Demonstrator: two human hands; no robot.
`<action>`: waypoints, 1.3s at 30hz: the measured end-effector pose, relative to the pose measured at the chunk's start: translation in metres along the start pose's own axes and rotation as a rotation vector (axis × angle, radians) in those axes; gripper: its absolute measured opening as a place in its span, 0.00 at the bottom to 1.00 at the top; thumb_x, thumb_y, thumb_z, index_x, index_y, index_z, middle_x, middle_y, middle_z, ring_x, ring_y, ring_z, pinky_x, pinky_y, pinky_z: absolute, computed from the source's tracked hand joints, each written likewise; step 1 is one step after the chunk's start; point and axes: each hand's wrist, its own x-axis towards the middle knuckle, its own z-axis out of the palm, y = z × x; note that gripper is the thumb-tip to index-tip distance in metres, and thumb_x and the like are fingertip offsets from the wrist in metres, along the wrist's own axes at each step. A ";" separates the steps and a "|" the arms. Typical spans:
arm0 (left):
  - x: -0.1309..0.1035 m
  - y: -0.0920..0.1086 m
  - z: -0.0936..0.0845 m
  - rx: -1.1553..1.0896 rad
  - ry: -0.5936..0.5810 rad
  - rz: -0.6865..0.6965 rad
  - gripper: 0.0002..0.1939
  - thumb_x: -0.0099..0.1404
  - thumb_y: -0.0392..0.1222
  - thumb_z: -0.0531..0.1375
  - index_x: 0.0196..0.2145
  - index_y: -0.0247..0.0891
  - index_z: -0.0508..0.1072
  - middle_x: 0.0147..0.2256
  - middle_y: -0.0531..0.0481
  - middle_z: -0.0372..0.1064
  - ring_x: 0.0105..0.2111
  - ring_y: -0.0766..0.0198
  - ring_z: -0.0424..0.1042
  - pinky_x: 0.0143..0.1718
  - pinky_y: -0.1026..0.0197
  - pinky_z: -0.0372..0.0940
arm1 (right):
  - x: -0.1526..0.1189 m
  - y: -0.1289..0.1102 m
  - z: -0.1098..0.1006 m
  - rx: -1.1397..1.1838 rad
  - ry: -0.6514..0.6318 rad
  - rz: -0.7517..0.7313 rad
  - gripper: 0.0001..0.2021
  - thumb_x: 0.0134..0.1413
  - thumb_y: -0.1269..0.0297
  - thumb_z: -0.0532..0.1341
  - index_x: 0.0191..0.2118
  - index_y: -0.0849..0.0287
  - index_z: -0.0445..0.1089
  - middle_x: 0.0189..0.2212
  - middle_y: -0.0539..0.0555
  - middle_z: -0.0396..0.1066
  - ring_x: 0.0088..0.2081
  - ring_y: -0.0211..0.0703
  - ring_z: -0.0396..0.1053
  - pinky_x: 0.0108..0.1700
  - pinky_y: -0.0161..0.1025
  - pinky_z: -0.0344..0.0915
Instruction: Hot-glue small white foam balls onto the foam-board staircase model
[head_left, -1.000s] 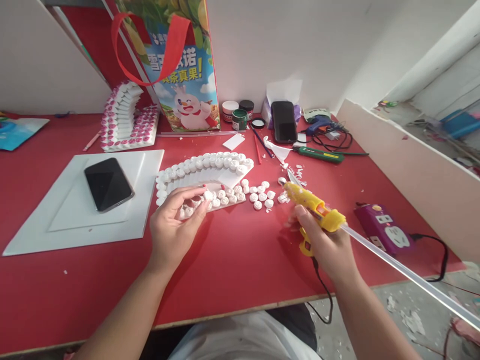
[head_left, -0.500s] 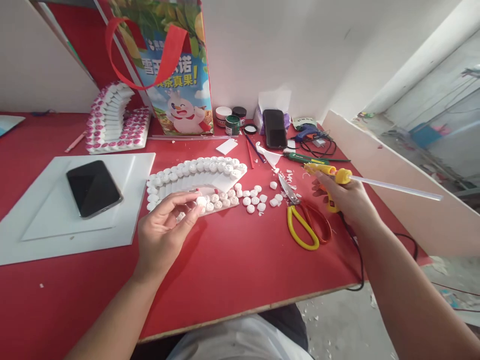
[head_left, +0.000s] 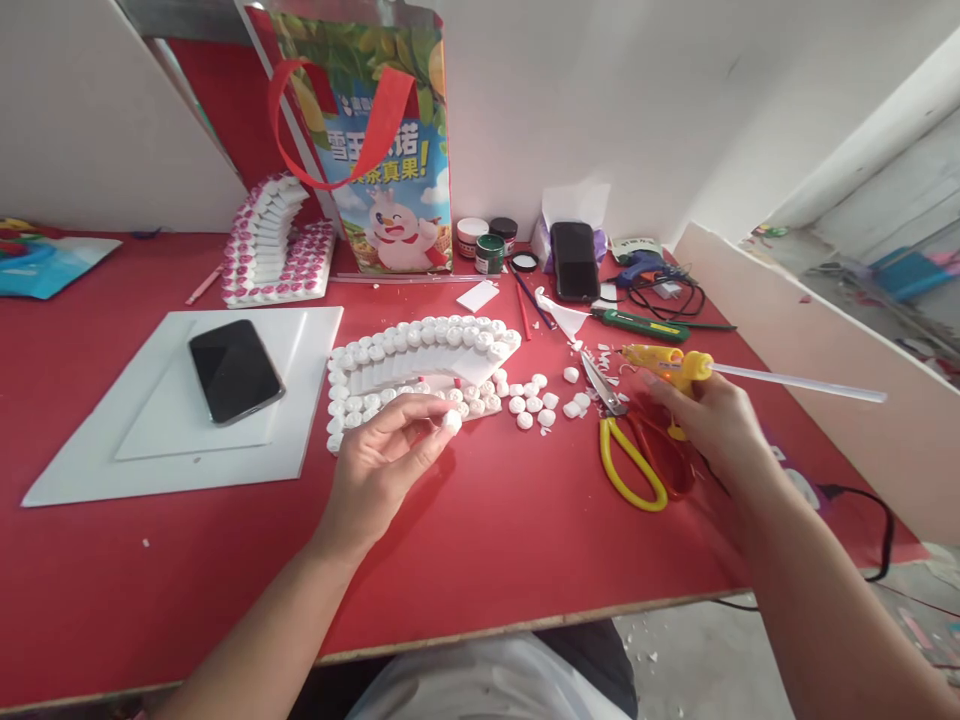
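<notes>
Between thumb and fingertips, my left hand pinches a small white foam piece. It is held just in front of a white curved model edged with rows of round white pieces. My right hand is wrapped round a yellow hot glue gun, its nozzle facing left and a long clear glue stick coming out of its back. Several loose white pieces lie to the right of the model. Scissors with one yellow and one red handle lie beside the glue gun.
A phone rests on white boards at left. Behind stand a pink-and-white model, a printed bag, paint jars and another phone. A green-handled tool, cables and a white side panel are at right.
My left hand has drawn the foam piece slightly away from the model, toward the right. My right hand still holds the glue gun. The camera view has shifted left.
</notes>
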 end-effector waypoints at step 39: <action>0.002 0.038 -0.021 0.399 -0.768 -0.222 0.29 0.68 0.45 0.66 0.65 0.47 0.67 0.61 0.44 0.72 0.61 0.52 0.73 0.58 0.53 0.71 | -0.106 -0.105 0.041 -0.032 -1.008 -0.983 0.09 0.70 0.70 0.61 0.50 0.63 0.77 0.44 0.59 0.77 0.37 0.40 0.74 0.40 0.36 0.66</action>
